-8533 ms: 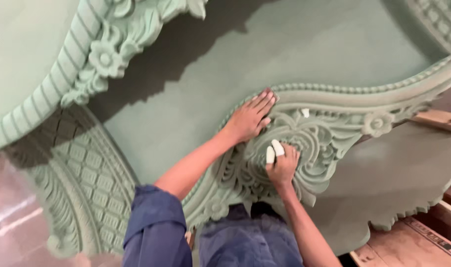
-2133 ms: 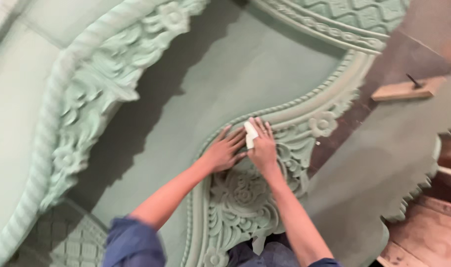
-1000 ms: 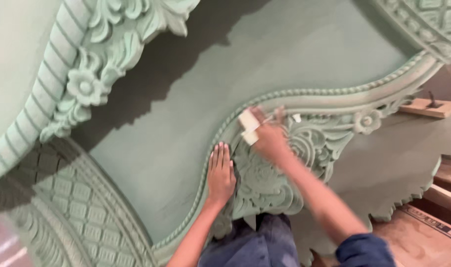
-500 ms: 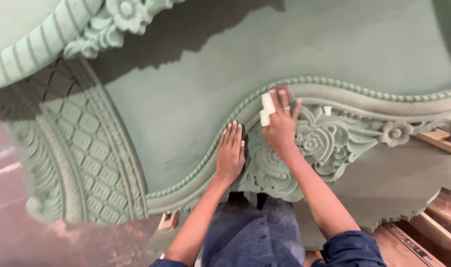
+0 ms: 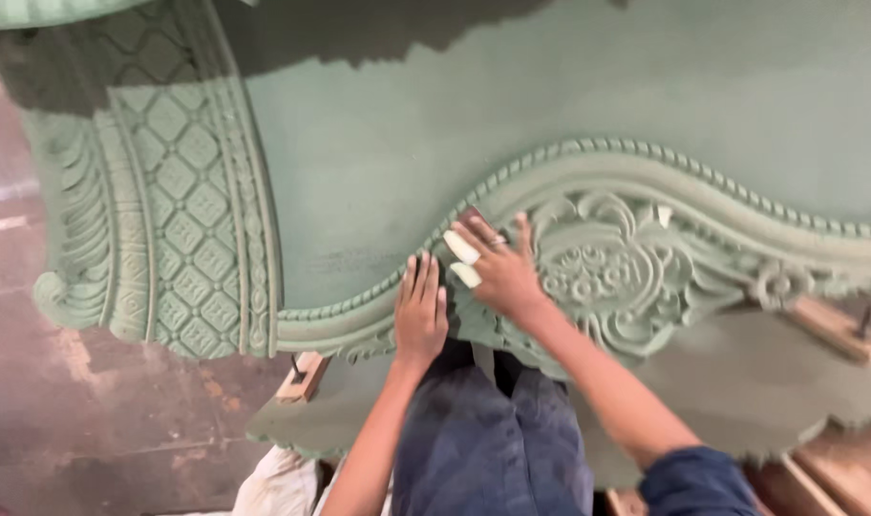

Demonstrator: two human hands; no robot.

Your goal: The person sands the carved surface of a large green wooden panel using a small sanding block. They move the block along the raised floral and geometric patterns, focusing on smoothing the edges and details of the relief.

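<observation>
A large carved panel (image 5: 378,162), painted pale green, fills most of the view; a beaded, scrolled border with floral carving runs across it. My left hand (image 5: 420,311) lies flat on the lower edge of that border, fingers together, holding nothing. My right hand (image 5: 500,268) presses a small dark sanding pad (image 5: 471,219) against the beaded moulding; two of its fingers are wrapped in white tape. The pad is mostly hidden under my fingers. My dark blue trousers show just below both hands.
A lattice-carved column section (image 5: 168,210) stands at the left. A second green scalloped panel (image 5: 741,401) lies lower right, with a wooden block (image 5: 832,330) on it. Another wooden block (image 5: 304,375) sits under the border. Bare brownish floor (image 5: 82,420) lies lower left.
The view has shifted right and down along the panel. My right hand has slid left and down along the beaded border, closer to my left hand, which stays flat on the edge.
</observation>
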